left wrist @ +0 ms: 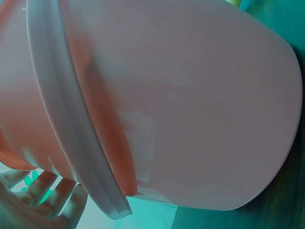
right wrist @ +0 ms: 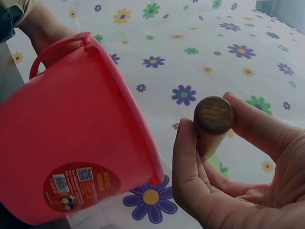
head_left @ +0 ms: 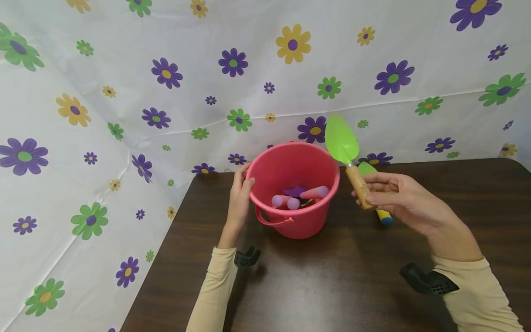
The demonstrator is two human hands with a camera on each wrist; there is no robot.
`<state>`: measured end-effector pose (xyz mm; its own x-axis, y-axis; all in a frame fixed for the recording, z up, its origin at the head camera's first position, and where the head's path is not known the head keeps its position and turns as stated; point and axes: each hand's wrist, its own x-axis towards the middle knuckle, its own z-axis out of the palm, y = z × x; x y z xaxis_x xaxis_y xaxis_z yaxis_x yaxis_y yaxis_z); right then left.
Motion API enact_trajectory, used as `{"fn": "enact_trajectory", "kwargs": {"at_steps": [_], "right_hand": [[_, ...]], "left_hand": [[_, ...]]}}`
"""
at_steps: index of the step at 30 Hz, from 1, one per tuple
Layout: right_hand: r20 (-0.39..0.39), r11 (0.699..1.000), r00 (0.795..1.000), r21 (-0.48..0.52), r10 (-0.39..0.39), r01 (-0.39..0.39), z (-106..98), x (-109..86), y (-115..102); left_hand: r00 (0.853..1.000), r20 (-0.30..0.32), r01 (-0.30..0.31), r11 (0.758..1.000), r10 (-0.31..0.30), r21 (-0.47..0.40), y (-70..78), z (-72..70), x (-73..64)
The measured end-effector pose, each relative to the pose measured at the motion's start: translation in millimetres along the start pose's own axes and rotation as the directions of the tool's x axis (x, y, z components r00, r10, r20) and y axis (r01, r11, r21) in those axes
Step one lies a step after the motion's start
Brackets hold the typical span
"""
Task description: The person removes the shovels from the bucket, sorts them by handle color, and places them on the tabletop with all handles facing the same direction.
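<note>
A pink bucket (head_left: pixel 304 228) stands on the dark table, its handle hanging down at the front left. My left hand (head_left: pixel 238 198) rests against the left side of its rim, fingers fairly straight along the outside and thumb at the edge. In the left wrist view, those fingers (left wrist: pixel 69 202) touch the bucket wall. Right of the bucket, my right hand (head_left: pixel 408 203) pinches the wooden handle of a hand trowel (head_left: pixel 341 140), green blade pointing up. The right wrist view shows the handle's butt end (right wrist: pixel 214 115) between thumb and fingers.
Inside the bucket lie several pink pieces with lilac rounded ends (head_left: pixel 317 192) and a purple piece (head_left: pixel 294 191). Behind my right hand, another green-bladed tool (head_left: pixel 385 216) with a yellow and blue handle lies on the table (head_left: pixel 290 286). A flowered sheet (head_left: pixel 257 92) hangs behind.
</note>
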<state>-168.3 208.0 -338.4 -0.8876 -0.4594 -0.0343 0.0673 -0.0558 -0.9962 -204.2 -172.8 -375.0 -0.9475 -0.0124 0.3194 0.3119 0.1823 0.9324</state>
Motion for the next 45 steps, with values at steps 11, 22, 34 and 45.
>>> {"fn": "enact_trajectory", "kwargs": {"at_steps": [11, 22, 34, 45], "right_hand": [[-0.027, 0.994, 0.999, 0.103, 0.039, -0.036, -12.2, -7.5, 5.1], [-0.128, 0.99, 0.982, 0.029, 0.142, -0.139, -41.7, -23.3, 26.5], [-0.152, 0.99, 0.981, 0.092, 0.121, -0.107, -71.0, -30.6, 39.9], [-0.214, 0.971, 0.952, -0.056, 0.217, -0.234, -100.9, -34.3, 59.3]], "left_hand": [[1.0, -0.003, 0.002, 1.0, -0.002, 0.003, 1.6, -0.6, -0.1], [1.0, -0.007, 0.008, 1.0, -0.008, 0.011, 2.5, 0.3, 1.1], [1.0, -0.006, 0.019, 1.0, -0.019, 0.016, 2.9, -0.3, -0.6], [1.0, 0.001, 0.01, 1.0, -0.01, 0.008, 2.2, 0.0, -0.6]]}}
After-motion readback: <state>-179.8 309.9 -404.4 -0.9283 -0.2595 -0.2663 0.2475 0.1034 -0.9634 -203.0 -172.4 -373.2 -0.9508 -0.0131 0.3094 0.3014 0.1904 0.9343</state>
